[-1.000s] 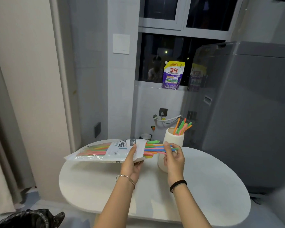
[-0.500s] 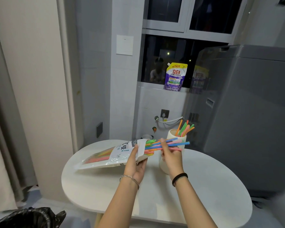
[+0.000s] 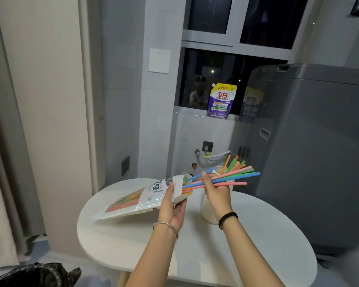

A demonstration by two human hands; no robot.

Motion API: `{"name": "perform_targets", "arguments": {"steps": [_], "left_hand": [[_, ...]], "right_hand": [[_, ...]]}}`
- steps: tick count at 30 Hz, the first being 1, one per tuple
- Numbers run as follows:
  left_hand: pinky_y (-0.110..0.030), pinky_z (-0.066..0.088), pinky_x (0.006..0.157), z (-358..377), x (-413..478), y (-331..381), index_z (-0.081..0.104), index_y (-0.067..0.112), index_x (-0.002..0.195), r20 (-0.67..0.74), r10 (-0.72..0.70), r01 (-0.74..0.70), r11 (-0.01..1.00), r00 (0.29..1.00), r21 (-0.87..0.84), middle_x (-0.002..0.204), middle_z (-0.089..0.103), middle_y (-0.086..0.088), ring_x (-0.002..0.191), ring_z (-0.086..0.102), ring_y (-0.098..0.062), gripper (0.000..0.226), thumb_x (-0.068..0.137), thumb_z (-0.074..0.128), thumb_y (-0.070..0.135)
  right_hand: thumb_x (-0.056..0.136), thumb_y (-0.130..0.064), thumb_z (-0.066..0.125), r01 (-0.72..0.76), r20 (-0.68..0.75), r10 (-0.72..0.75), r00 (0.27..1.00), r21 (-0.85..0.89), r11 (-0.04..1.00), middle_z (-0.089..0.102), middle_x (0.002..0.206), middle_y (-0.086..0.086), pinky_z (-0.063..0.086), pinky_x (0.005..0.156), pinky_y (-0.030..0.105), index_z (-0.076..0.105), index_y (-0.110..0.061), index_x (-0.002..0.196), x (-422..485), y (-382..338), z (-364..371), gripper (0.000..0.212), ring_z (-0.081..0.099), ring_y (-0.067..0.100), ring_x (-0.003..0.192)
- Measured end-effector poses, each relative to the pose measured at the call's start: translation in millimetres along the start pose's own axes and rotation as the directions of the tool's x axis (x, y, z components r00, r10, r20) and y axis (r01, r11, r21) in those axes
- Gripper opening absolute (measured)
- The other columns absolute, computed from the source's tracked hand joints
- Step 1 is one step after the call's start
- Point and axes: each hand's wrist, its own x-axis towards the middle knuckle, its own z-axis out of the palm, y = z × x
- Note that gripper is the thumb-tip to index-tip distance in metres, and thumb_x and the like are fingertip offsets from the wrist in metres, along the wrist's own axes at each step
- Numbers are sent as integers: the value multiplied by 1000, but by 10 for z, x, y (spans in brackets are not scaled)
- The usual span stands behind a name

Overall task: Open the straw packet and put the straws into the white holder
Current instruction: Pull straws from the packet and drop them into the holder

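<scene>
Left hand grips the mouth end of the straw packet, thumb on top, fingers under; packet held off the table, sealed end sloping down toward 8 o'clock. Right hand pinches a small bundle of straws between thumb and fingers. The bundle is part way out of the packet mouth, tips fanning toward 3 o'clock across the front of the white holder. The holder stands on the table just behind the right hand, at 3 o'clock from the packet.

Risks:
- The bundle is splayed, not squared up, so a loose pinch could let one or two straws slide out and fall on the table or floor.
- The long tips sweep close to the holder rim, and a sideways swing could knock the holder over or flick out the straws already in holder.
- Packet tilts mouth-up now; if the left hand tips it mouth-down, the remaining straws could spill.
- Fanned tips may catch the rim at insertion, so some could miss.

Counts: one packet, one holder, one table. About five straws in the pinched bundle (blue, pink, green). Roughly six upright in the holder, exact number hard to tell. More still inside the packet, uncountable through the film.
</scene>
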Motion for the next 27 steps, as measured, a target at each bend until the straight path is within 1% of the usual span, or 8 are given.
{"name": "perform_targets", "arguments": {"steps": [5,7,9,11,17,22,25,27], "left_hand": [[-22,60,58,-5,27,52,60,5,105,6,21,-21,999,1000,-29,81,73,-10,58,72,-13,15,94,58,15],[-22,59,55,9,43,45,58,4,110,9,31,-30,999,999,-34,87,71,-12,56,72,-13,18,94,57,13],[-23,59,52,41,36,24,58,5,104,19,32,-32,999,999,-42,76,75,-11,55,72,-13,12,94,58,11],[-23,59,53,62,32,14,58,8,101,13,36,-35,998,999,-54,68,76,-7,57,73,-13,10,92,60,11],[-22,59,53,60,72,66,61,5,99,24,-3,5,998,1000,-59,73,77,-8,62,74,-15,14,94,58,17],[-28,60,75,90,106,48,55,7,118,0,-9,9,997,1000,-80,96,67,-11,86,65,-19,28,93,60,18],[-25,59,70,112,106,37,54,7,125,6,-6,7,996,1000,-84,98,67,-10,87,64,-18,33,93,59,17],[-25,57,71,103,122,36,51,3,134,11,11,-11,997,1000,-75,114,66,-12,90,63,-17,42,95,57,17]], "right_hand": [[86,-28,64,67,-221,-28,975,170,983,60,71,-4,46,54,18,62,-8,98,140,-83,-96,23,57,9,62],[84,-30,67,77,-128,-61,990,118,990,61,68,-6,46,52,16,65,-16,86,127,-71,-87,15,58,7,61],[84,-30,66,76,56,-75,996,-6,997,61,64,-5,46,52,19,65,-24,76,83,-47,-57,10,57,9,60],[87,-29,63,82,127,-73,989,-67,994,61,63,-4,44,51,20,65,-25,75,79,-39,-43,12,56,9,58],[92,-27,56,185,-97,-182,979,26,982,63,62,-4,47,48,15,63,-18,65,267,-305,-261,29,59,5,54],[92,-26,56,209,-80,-208,975,9,978,66,57,-9,50,45,13,62,-17,66,408,-491,-424,28,63,-1,49],[92,-27,55,246,-132,-244,961,-7,969,65,61,-7,52,47,14,61,-19,65,482,-552,-503,29,64,0,51],[93,-29,53,284,-192,-282,940,-17,959,64,63,-5,51,47,12,60,-18,65,547,-603,-584,30,65,-1,52]]}}
